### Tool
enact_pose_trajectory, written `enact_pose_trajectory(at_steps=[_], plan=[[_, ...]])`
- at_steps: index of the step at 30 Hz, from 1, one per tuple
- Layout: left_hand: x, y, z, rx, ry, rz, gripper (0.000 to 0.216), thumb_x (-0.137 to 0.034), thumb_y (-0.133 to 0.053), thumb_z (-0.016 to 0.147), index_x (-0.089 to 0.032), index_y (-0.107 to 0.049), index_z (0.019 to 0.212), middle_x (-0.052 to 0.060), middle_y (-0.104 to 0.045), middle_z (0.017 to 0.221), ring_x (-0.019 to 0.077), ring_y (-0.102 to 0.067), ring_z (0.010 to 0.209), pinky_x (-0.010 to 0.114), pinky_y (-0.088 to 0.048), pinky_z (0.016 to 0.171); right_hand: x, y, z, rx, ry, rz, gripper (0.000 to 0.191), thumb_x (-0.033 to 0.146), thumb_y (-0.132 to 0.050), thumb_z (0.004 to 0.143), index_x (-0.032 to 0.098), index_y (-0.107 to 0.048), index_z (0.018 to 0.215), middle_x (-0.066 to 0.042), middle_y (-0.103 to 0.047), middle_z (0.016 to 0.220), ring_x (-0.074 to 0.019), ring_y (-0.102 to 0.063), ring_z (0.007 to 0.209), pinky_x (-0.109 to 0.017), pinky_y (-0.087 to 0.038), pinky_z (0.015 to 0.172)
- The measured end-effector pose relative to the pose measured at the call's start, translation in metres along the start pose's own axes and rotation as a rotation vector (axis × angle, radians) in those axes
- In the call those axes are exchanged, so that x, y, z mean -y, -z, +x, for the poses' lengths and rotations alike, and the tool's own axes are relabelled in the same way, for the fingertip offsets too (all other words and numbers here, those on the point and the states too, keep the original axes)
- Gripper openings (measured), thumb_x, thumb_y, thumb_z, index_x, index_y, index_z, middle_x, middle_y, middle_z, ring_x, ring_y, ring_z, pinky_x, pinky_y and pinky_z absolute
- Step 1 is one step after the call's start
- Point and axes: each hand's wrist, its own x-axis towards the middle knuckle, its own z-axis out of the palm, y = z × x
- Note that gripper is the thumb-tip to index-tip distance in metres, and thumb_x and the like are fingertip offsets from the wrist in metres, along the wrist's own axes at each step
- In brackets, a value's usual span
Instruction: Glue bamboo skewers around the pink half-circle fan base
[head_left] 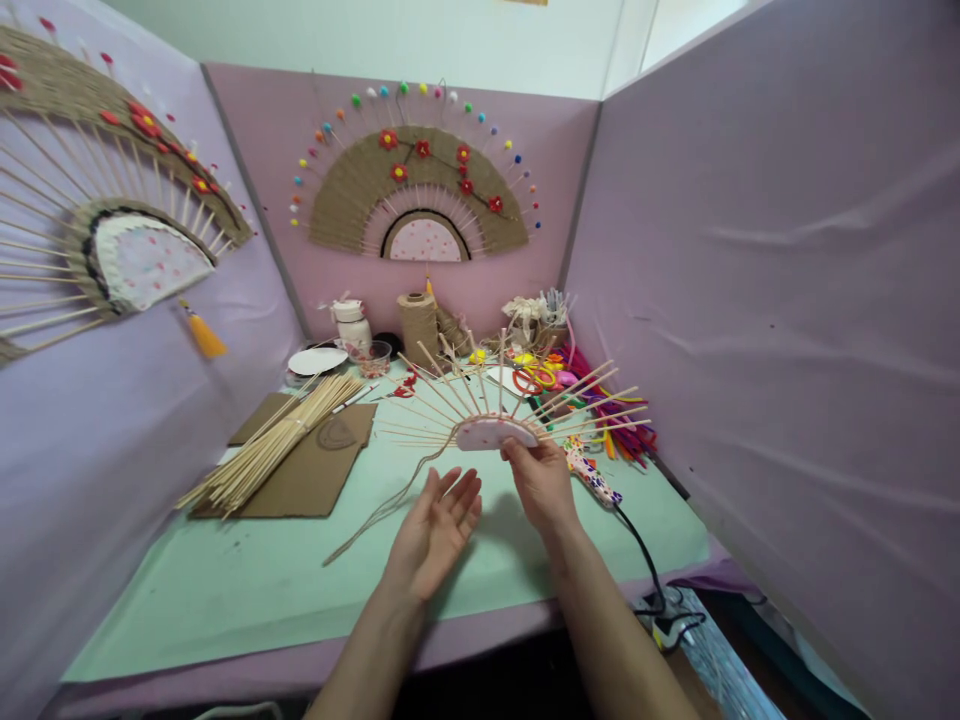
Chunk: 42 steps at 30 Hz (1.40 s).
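Note:
My right hand pinches the lower edge of a half-round fan base, white with pink spots, and holds it above the table. Thin wooden sticks spread out from its curved edge like rays. From the base's left end a length of twine trails down to the left, its tail lying over the green tabletop. Just below the base, my left hand is palm up with fingers stretched, holding nothing.
At left, a bundle of wooden sticks lies on cardboard. A glue gun with a black cord rests at right, near coloured pipe cleaners. Behind stand a twine spool and a white bottle. Finished fans hang on the partitions.

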Motion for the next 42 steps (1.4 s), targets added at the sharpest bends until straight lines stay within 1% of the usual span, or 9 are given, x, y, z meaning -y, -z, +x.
enact_pose_trajectory(at_steps=[4, 7, 12, 16, 19, 26, 31, 38, 42], plan=[[-0.019, 0.005, -0.003, 0.042, 0.069, -0.174, 0.038, -0.045, -0.049, 0.092, -0.01, -0.062, 0.102, 0.013, -0.065, 0.098, 0.0136, -0.063, 0.074, 0.022, -0.052, 0.055, 0.002, 0.011, 0.002, 0.012, 0.006, 0.043, 0.018, 0.028, -0.076, 0.068, 0.02, -0.07, 0.084, 0.003, -0.065, 0.075, -0.0112, -0.051, 0.067, -0.026, -0.042, 0.066], [-0.029, 0.006, -0.001, 0.0, 0.044, -0.306, 0.03, -0.038, -0.046, 0.095, -0.011, -0.059, 0.099, 0.007, -0.06, 0.084, 0.0068, -0.054, 0.058, 0.015, -0.043, 0.044, 0.001, 0.016, -0.001, 0.001, -0.008, 0.032, 0.017, 0.028, -0.076, 0.068, 0.02, -0.07, 0.081, 0.003, -0.064, 0.073, -0.012, -0.052, 0.069, -0.027, -0.042, 0.067], [-0.035, 0.006, -0.005, -0.018, 0.067, -0.455, 0.023, -0.032, -0.043, 0.097, -0.011, -0.052, 0.097, 0.003, -0.056, 0.078, 0.0029, -0.048, 0.052, 0.011, -0.04, 0.041, -0.003, 0.018, -0.004, 0.016, -0.026, 0.04, 0.017, 0.028, -0.077, 0.069, 0.02, -0.07, 0.083, 0.003, -0.065, 0.073, -0.0121, -0.053, 0.068, -0.027, -0.042, 0.067], [-0.029, 0.001, -0.012, -0.035, 0.269, -0.421, 0.022, -0.032, -0.042, 0.098, -0.013, -0.048, 0.09, 0.001, -0.051, 0.072, 0.0021, -0.044, 0.046, 0.009, -0.034, 0.034, -0.003, 0.018, -0.006, 0.025, -0.032, 0.063, 0.016, 0.027, -0.077, 0.069, 0.021, -0.071, 0.083, 0.003, -0.066, 0.076, -0.0113, -0.053, 0.07, -0.026, -0.042, 0.068], [-0.023, -0.004, -0.009, 0.023, 0.385, -0.344, 0.033, -0.042, -0.044, 0.095, -0.01, -0.05, 0.095, 0.007, -0.056, 0.081, 0.0034, -0.045, 0.047, 0.011, -0.033, 0.03, 0.001, 0.018, -0.008, 0.03, -0.035, 0.062, 0.016, 0.026, -0.078, 0.067, 0.021, -0.071, 0.08, 0.002, -0.068, 0.079, -0.0125, -0.056, 0.075, -0.026, -0.043, 0.071], [-0.024, -0.005, 0.01, -0.022, 0.239, -0.496, 0.018, -0.025, -0.04, 0.099, -0.01, -0.048, 0.104, 0.005, -0.055, 0.081, 0.001, -0.045, 0.046, 0.007, -0.034, 0.032, 0.007, 0.019, -0.01, -0.005, -0.055, 0.111, 0.02, 0.028, -0.082, 0.062, 0.021, -0.072, 0.077, 0.002, -0.066, 0.071, -0.0122, -0.054, 0.067, -0.027, -0.043, 0.066], [-0.02, -0.007, 0.008, 0.03, 0.328, -0.504, 0.025, -0.029, -0.042, 0.098, -0.009, -0.046, 0.112, 0.006, -0.054, 0.086, 0.0017, -0.049, 0.05, 0.007, -0.038, 0.033, 0.008, 0.016, -0.01, -0.018, -0.107, 0.157, 0.024, 0.03, -0.083, 0.06, 0.021, -0.072, 0.079, 0.001, -0.067, 0.074, -0.0116, -0.053, 0.064, -0.027, -0.045, 0.064], [-0.018, -0.005, 0.0, -0.125, 0.009, -0.422, 0.018, -0.008, -0.036, 0.096, -0.008, -0.054, 0.093, 0.005, -0.057, 0.082, 0.0001, -0.052, 0.053, 0.005, -0.046, 0.045, 0.008, 0.015, -0.009, -0.091, -0.105, 0.095, 0.022, 0.031, -0.081, 0.061, 0.02, -0.07, 0.077, 0.001, -0.066, 0.075, -0.0108, -0.051, 0.064, -0.027, -0.044, 0.064], [-0.026, 0.002, -0.008, -0.076, -0.256, -0.187, 0.02, 0.004, -0.047, 0.084, -0.011, -0.058, 0.075, 0.006, -0.062, 0.087, 0.0049, -0.062, 0.072, 0.01, -0.052, 0.062, 0.007, 0.013, -0.008, -0.077, -0.151, 0.105, 0.024, 0.032, -0.081, 0.061, 0.022, -0.07, 0.08, 0.002, -0.066, 0.076, -0.0099, -0.052, 0.064, -0.026, -0.044, 0.063]])
